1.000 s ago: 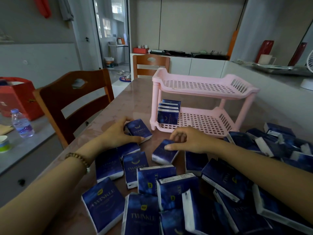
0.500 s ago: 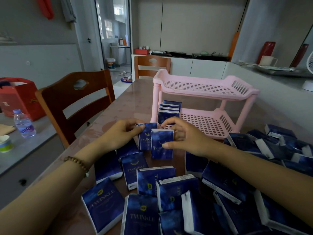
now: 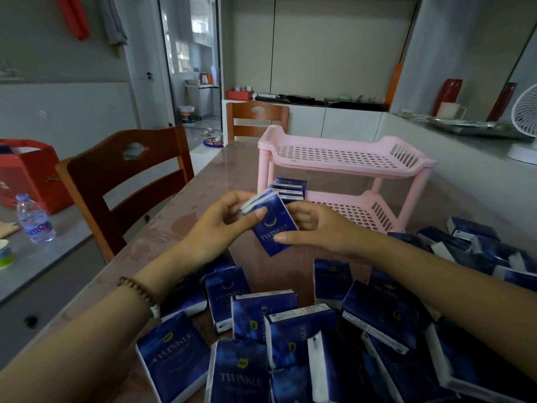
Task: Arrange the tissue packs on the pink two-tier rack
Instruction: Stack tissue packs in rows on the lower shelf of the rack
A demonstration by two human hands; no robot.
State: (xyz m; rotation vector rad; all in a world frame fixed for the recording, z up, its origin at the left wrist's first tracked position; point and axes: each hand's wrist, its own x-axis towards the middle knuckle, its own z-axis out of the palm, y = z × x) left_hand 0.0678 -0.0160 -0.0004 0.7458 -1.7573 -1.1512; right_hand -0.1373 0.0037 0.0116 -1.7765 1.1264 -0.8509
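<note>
A pink two-tier rack (image 3: 343,162) stands on the table beyond my hands. Its top tier is bare, and a few blue tissue packs (image 3: 289,189) stand on edge at the left end of its lower tier. In front of the rack, above the table, my left hand (image 3: 223,225) and my right hand (image 3: 316,228) together hold two blue tissue packs (image 3: 273,228) pressed face to face. Many more blue packs (image 3: 261,318) lie scattered over the near part of the table.
A wooden chair (image 3: 125,181) stands at the table's left side, another chair (image 3: 257,117) at the far end. A water bottle (image 3: 35,219) and a red bag (image 3: 27,173) sit on the low counter to the left. A white fan (image 3: 526,123) stands at the right.
Each hand picked a pack off the table, brought the two together and lifted them as a pair toward the rack's lower tier.
</note>
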